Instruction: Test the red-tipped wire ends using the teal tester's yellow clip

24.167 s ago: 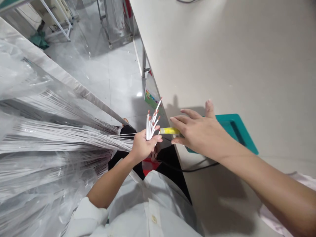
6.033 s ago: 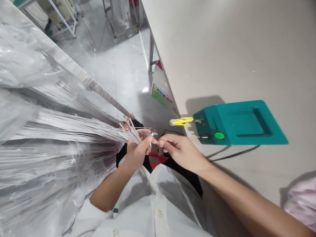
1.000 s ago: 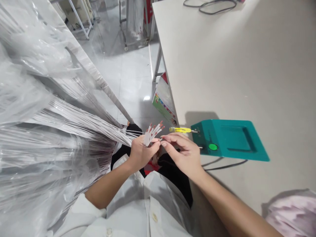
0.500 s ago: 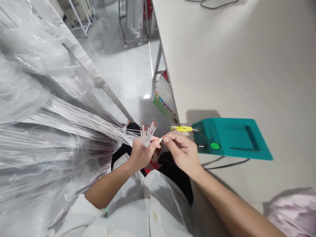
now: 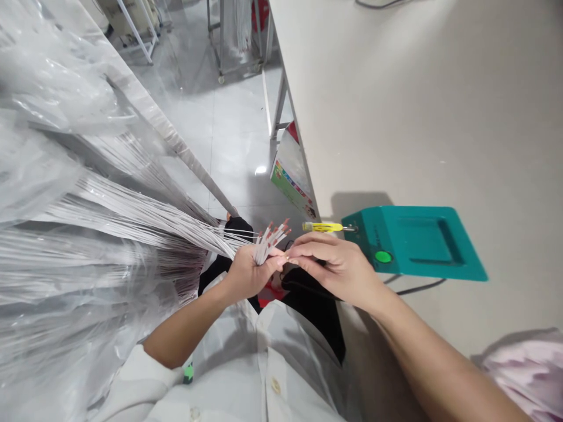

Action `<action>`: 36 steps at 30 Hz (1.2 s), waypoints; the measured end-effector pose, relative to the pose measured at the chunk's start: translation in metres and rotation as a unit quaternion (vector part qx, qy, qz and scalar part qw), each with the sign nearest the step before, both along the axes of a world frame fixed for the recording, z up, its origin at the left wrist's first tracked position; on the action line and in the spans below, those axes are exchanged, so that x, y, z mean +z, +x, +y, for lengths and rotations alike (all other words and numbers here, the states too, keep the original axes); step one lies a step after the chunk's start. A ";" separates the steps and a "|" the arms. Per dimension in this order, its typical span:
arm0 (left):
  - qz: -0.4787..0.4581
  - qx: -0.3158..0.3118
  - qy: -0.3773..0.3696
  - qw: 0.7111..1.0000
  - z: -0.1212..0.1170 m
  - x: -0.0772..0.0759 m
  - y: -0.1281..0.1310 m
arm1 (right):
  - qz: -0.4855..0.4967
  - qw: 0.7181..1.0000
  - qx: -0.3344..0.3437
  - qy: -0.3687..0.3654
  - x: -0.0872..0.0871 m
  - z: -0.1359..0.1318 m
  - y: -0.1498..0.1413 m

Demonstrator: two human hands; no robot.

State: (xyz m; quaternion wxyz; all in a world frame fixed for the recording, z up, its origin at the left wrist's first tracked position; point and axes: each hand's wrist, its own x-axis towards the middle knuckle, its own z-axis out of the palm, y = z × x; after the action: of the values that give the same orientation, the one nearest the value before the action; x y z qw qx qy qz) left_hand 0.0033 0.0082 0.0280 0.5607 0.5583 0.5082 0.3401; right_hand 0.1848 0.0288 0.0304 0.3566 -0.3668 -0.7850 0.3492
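My left hand [image 5: 250, 274] is closed round a bunch of thin white wires [image 5: 270, 239] with bare copper tips that fan up and to the right. The wires run back leftwards into a large hanging mass under clear plastic [image 5: 88, 223]. My right hand [image 5: 336, 266] meets the left one, its fingertips pressed together at the base of the wire tips; what they pinch is too small to make out. Just right of the hands, a teal box [image 5: 417, 243] with a green button [image 5: 383, 256] sits at the table edge, with a yellow-handled tool [image 5: 323, 227] sticking out towards the wires.
The beige table [image 5: 417, 105] fills the right side; a black cable [image 5: 416, 288] leaves the teal box. A colourful carton [image 5: 290, 176] stands on the tiled floor under the table edge. Metal racks [image 5: 229, 35] stand further back. Pink cloth [image 5: 528, 369] lies at the lower right.
The wire tips have tilted from upright to leaning right. My right hand has shifted down and flattened, now covering the box's lower probe, its fingers still against the left hand.
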 end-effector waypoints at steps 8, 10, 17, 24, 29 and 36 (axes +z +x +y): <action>-0.164 -0.026 -0.092 0.982 0.001 -0.009 -0.003 | 0.278 0.894 -0.024 -0.350 -0.011 -0.010 -0.017; -0.192 -0.035 -0.110 0.975 -0.001 -0.017 -0.004 | 0.319 0.856 -0.015 -0.407 -0.015 -0.012 -0.021; -0.217 -0.005 -0.108 0.970 -0.007 -0.029 -0.001 | 0.289 0.896 -0.101 -0.321 -0.015 -0.019 -0.028; -0.090 0.037 -0.094 0.991 -0.008 -0.015 0.007 | 0.098 0.975 -0.200 -0.005 -0.014 -0.021 -0.026; -0.066 0.104 -0.081 0.989 -0.012 -0.014 0.013 | -0.035 0.965 -0.173 0.193 -0.023 -0.019 -0.018; -0.011 0.108 -0.042 0.993 -0.010 -0.006 0.012 | 0.008 0.986 -0.139 0.095 -0.021 -0.014 -0.007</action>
State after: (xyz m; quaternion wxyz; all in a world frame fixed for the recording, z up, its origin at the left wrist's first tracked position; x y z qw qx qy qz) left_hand 0.0154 -0.0014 0.0224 0.5493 0.4726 0.5728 0.3832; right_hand 0.1774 0.0145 0.0095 0.4410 -0.4338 -0.7534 0.2228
